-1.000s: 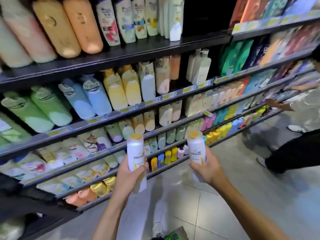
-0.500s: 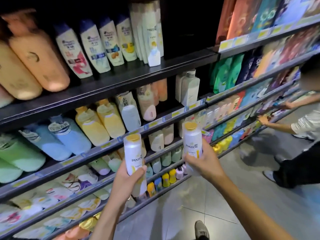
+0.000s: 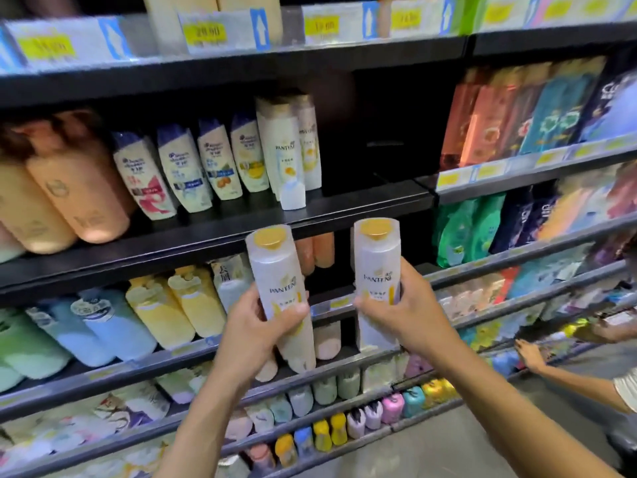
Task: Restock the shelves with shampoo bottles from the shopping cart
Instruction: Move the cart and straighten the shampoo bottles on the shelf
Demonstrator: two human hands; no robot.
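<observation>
9 o'clock: fat peach bottles (image 3: pixel 74 191) lean on the black shelf (image 3: pixel 206 232). Blue-capped white bottles (image 3: pixel 179 167) stand next along.

Centre-left: left hand (image 3: pixel 256 334) is wrapped round the lower half of a white gold-cap shampoo bottle (image 3: pixel 277 270), thumb across the front. Btl is cap up, tipped a little left, label facing out, prob. so it goes in face-front.

12 o'clock: matching tall Pantene bottles (image 3: pixel 286 146) stand on that shelf w/ a dark empty gap (image 3: pixel 379 143) just to their right. Likely the slot to fill.

Centre-right: right hand (image 3: pixel 408 313) grips a second identical bottle (image 3: pixel 377 260) the same way, upright, thumb on label.

Both btls are in the air below the shelf edge, near each other but apart, not yet shelved. Cart not in view.

2 o'clock: coloured refill pouches (image 3: pixel 517 112).

4 o'clock: another person's hand (image 3: pixel 531 355) reaches to a low shelf. Separate work, I judge.
</observation>
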